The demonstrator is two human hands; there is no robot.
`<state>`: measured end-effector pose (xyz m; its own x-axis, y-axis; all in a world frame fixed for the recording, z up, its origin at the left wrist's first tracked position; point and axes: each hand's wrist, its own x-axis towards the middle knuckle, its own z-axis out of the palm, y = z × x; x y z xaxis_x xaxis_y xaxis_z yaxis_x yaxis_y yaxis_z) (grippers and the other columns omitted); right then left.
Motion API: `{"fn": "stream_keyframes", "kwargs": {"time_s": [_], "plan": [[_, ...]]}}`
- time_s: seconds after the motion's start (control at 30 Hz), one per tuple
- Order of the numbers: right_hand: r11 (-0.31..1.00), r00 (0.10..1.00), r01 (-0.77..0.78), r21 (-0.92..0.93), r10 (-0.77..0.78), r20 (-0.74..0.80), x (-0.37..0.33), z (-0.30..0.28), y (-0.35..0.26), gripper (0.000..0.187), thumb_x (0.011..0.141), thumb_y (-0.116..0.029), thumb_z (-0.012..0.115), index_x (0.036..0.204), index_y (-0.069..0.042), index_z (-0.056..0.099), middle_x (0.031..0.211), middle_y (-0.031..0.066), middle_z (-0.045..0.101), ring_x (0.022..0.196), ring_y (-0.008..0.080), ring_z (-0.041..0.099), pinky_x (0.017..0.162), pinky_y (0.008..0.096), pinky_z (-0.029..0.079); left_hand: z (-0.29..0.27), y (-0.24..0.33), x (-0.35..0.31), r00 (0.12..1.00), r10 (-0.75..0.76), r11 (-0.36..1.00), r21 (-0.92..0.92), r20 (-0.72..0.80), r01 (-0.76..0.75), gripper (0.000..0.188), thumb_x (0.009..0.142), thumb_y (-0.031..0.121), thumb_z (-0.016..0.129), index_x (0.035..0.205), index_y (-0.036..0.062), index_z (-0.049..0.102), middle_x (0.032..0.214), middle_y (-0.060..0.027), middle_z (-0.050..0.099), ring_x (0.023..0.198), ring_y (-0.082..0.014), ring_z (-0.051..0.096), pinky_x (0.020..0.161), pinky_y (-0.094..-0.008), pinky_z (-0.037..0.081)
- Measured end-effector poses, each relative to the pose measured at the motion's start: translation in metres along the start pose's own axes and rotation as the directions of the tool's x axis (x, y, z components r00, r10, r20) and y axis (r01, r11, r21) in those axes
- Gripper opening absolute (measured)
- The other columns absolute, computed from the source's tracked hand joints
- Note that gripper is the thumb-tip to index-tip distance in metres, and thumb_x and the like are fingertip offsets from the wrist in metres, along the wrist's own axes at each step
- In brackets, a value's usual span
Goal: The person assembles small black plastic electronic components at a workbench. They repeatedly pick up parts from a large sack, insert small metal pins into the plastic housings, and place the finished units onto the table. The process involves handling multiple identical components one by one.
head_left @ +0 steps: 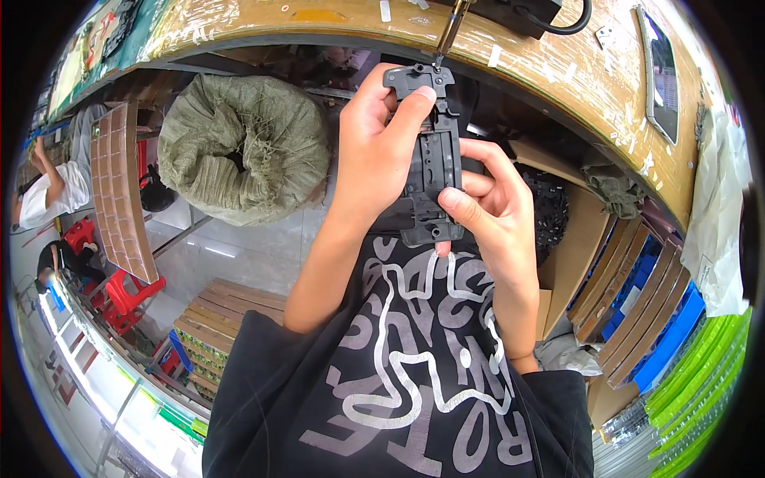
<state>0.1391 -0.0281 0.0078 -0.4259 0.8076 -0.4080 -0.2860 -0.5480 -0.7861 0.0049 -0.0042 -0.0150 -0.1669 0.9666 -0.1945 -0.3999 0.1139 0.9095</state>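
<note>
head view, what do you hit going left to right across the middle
brown tray → green sack → left hand → black plastic part → right hand → cardboard box → white bag

The part (431,155) both hands hold looks like matt black moulded plastic; the workbench (558,72) is worn, scuffed wood with tape scraps; the sack (243,147) is coarse woven green cloth; the boxes (578,247) are plain brown cardboard.

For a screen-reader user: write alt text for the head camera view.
Both hands hold a long black plastic part upright at a wooden workbench edge, the left hand gripping its upper end, the right hand its lower end. A screwdriver tip touches the part's top; a green woven sack sits left.
</note>
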Motion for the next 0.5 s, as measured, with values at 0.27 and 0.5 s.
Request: {"fn": "stream_keyframes", "kwargs": {"time_s": [0.27, 0.5], "plan": [[1.0, 1.0, 0.009, 0.026, -0.009, 0.003, 0.0028, 0.0007, 0.0037, 0.038, 0.078, -0.003, 0.057, 0.11, 0.004, 0.039, 0.082, 0.0138, 0.06, 0.064, 0.0124, 0.059, 0.043, 0.0211, 0.048, -0.0011, 0.0019, 0.001, 1.0, 0.03, 0.999, 0.045, 0.002, -0.03, 0.007, 0.081, 0.005, 0.051, 0.087, 0.001, 0.05, 0.076, 0.0003, 0.054, 0.066, -0.003, 0.047, 0.058, -0.0184, 0.04], [0.999, 1.0, 0.001, 0.038, -0.001, 0.0, 0.0037, 0.0009, 0.0024, 0.037, 0.078, -0.003, 0.058, 0.109, 0.003, 0.04, 0.082, 0.013, 0.061, 0.064, 0.0116, 0.059, 0.043, 0.0204, 0.048, -0.0012, 0.0009, 0.0021, 0.999, 0.043, 0.997, 0.06, -0.015, -0.042, 0.007, 0.081, 0.005, 0.051, 0.087, 0.0007, 0.05, 0.075, 0.0004, 0.054, 0.066, -0.0029, 0.047, 0.057, -0.0183, 0.04]]}}
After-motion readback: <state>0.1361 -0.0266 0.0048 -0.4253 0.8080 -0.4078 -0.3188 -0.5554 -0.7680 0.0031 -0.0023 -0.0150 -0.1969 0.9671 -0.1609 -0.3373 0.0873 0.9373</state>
